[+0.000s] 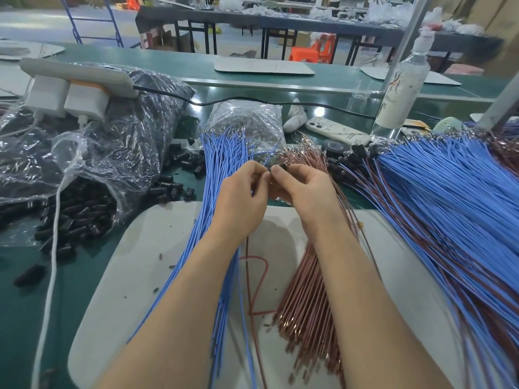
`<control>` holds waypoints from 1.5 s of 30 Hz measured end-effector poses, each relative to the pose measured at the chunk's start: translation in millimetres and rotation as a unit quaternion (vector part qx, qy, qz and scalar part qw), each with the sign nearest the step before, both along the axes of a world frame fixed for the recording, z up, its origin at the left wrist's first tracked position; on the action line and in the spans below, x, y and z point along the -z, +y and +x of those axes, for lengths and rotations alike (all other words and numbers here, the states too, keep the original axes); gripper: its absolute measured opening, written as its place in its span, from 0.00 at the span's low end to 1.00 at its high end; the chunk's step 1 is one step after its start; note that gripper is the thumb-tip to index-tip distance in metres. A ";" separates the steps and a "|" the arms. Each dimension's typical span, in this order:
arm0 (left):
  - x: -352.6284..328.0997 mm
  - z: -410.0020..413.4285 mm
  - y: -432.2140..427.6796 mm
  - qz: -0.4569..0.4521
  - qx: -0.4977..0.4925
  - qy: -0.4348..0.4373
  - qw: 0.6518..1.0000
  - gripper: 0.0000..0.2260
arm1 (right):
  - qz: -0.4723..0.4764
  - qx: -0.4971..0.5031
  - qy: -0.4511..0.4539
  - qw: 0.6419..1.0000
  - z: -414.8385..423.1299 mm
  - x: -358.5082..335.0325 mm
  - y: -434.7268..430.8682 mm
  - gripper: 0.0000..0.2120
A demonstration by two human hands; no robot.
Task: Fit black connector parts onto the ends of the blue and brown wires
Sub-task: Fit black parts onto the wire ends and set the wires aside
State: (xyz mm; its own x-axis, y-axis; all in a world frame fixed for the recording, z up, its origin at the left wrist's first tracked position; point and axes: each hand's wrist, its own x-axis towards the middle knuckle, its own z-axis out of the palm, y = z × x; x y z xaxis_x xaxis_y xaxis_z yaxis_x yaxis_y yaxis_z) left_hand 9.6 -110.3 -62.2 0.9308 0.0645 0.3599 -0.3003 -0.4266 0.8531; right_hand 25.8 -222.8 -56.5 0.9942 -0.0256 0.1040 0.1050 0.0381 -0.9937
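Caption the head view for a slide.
Left hand pinches a blue wire; right hand pinches a black connector part.

A pale grey mat [146,242] lies on the green table [22,318]. Across the mat run blue wires [222,164] and coppery brown wires [306,290]. Left of the mat spill glossy black connectors [81,217]. Far beyond the mat stands an orange stool [317,51].

A: Lighting?
B: Bright and even, from overhead. Soft shadows lay on the pale mat [146,248].
A: Defects?
B: Glare flecked the plastic bag [118,130]. The bench [351,77] edge bowed with wide-angle distortion. The blue wires [488,341] at lower right were smeared; the background was soft.
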 end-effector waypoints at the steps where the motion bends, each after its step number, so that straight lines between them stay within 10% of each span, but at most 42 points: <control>1: -0.3 -0.1 -0.3 0.001 -0.004 0.001 1.000 0.05 | -0.005 0.007 -0.008 1.000 0.1 0.2 -0.3 0.07; 29: -2.5 1.4 2.7 -0.194 0.091 0.110 0.970 0.04 | 0.158 -0.071 0.065 0.983 -2.0 -4.6 -4.1 0.03; 45: -6.2 -2.2 3.5 -0.081 0.067 0.122 0.987 0.05 | 0.085 -0.019 0.041 0.995 -0.6 -2.8 -5.9 0.06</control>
State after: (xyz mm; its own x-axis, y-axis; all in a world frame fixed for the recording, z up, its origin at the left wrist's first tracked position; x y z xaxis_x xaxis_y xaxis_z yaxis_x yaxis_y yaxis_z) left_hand 7.4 -106.7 -56.0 0.9924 -0.0276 0.1201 -0.1232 -0.2490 0.9606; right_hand 25.2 -228.7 -53.6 0.9998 0.0013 0.0193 0.0186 0.2092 -0.9777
